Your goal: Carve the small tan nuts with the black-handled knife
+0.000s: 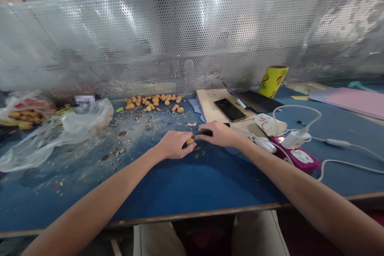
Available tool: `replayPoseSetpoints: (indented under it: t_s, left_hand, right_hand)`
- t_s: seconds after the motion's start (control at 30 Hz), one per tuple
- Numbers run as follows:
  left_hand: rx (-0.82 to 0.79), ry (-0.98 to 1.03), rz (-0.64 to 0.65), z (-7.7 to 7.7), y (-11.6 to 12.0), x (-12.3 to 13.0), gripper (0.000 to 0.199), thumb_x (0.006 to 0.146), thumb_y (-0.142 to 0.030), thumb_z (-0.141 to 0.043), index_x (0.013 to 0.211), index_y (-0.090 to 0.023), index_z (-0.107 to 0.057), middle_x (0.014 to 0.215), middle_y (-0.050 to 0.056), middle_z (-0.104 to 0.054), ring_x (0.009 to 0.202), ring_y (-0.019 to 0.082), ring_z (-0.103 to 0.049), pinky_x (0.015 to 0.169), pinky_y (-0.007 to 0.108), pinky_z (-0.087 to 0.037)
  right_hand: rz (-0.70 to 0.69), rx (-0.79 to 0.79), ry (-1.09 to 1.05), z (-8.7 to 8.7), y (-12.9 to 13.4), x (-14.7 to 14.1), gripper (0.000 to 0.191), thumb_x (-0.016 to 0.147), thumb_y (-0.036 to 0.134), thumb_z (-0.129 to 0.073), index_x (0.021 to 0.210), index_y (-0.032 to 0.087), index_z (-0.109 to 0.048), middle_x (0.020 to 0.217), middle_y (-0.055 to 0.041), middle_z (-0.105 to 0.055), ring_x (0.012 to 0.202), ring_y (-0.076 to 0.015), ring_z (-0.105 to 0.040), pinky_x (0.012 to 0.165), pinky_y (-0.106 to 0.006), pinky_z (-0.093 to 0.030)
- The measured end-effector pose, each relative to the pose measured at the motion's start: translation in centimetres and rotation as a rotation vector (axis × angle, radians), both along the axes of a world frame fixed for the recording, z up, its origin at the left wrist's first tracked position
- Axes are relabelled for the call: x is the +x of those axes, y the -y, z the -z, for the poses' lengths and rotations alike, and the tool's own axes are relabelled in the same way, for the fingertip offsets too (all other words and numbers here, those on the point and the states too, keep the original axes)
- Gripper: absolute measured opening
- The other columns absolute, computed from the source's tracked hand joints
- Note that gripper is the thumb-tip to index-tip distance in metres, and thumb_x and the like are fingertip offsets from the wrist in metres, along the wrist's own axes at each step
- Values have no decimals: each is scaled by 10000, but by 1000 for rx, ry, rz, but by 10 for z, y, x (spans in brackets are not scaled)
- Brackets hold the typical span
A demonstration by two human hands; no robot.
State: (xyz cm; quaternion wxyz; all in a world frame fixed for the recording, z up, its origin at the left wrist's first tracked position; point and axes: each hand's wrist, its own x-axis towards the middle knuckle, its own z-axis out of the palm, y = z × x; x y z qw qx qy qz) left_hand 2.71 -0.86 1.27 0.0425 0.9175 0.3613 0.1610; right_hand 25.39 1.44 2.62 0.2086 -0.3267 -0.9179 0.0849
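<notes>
In the head view, you are working at a blue-topped desk [183, 192] strewn with pale shavings and dark shell scraps [129, 130], your two hands close together near its middle. Your left hand [175, 145] is clamped around a small tan nut [190, 141], which is mostly hidden, with only a sliver showing beyond your fingers. Your right hand [217, 134] is clamped on a black-handled tool [205, 132], its dark end reaching toward the nut and almost touching your left hand. You cannot quite make out the tool's working tip, as your hands cover it.

Farther along the desk, a loose scatter of similar nuts [153, 102] is lying near the foot of a perforated metal panel [192, 36]. To your left, a crumpled clear plastic bag [60, 130] is sprawling across the desk, beside a second bag holding more nuts [25, 114]. To your right, a black phone [230, 109] is lying on a pale wooden board [222, 104], with a yellow roll [272, 81] standing upright behind it. White cables [297, 108] are looping toward a magenta device [295, 155], and pink sheets [348, 102] are lying at the far right.
</notes>
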Motion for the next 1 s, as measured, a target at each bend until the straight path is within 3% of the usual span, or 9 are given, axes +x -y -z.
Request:
replayPoseSetpoints:
  t_s: [0.2, 0.37, 0.5, 0.6, 0.77, 1.0]
  left_hand:
    - [3, 5, -22, 0, 1, 1, 189, 862, -369, -460, 889, -211, -559, 799, 40, -628, 649, 196, -579, 599, 290, -389]
    - [8, -2, -110, 0, 0, 1, 233, 866, -384, -457, 987, -205, -547, 888, 57, -652, 691, 215, -612, 633, 308, -429]
    - [51, 6, -140, 1, -1, -1, 268, 889, -406, -433, 1016, -197, -544, 830, 48, -659, 681, 212, -620, 610, 292, -423]
    - [66, 31, -147, 0, -1, -1, 261, 895, -396, -429, 1025, -198, -539, 798, 35, -654, 672, 203, -616, 611, 287, -419]
    - [87, 106, -147, -1, 1, -1, 249, 879, -376, -463, 1044, -196, -513, 970, 51, -643, 769, 202, -619, 636, 291, -428]
    - [88, 123, -155, 0, -1, -1, 257, 897, -422, -475, 1013, -198, -524, 989, 51, -619, 811, 202, -617, 659, 295, -451]
  right_hand:
    - [-76, -43, 14, -1, 0, 1, 221, 938, 364, -518, 928, 198, -665, 769, -22, -690, 636, -144, -586, 630, -254, -392]
    - [-78, -40, 13, 1, -2, 2, 187, 925, 317, -523, 959, 203, -667, 775, -20, -696, 629, -145, -587, 632, -257, -401]
    - [-89, -39, 10, 1, -2, 2, 175, 917, 291, -529, 957, 200, -673, 786, -22, -705, 630, -144, -594, 635, -259, -405]
    - [-83, -38, 15, 1, -2, 1, 177, 920, 291, -525, 941, 203, -677, 769, -20, -702, 627, -143, -593, 630, -258, -401]
    - [-79, -37, 11, 1, -2, 2, 162, 913, 284, -533, 935, 204, -673, 750, -15, -692, 622, -141, -585, 623, -257, -395]
    - [-93, -55, 15, 1, -3, 3, 147, 917, 284, -536, 943, 205, -658, 763, -10, -684, 624, -134, -571, 629, -248, -395]
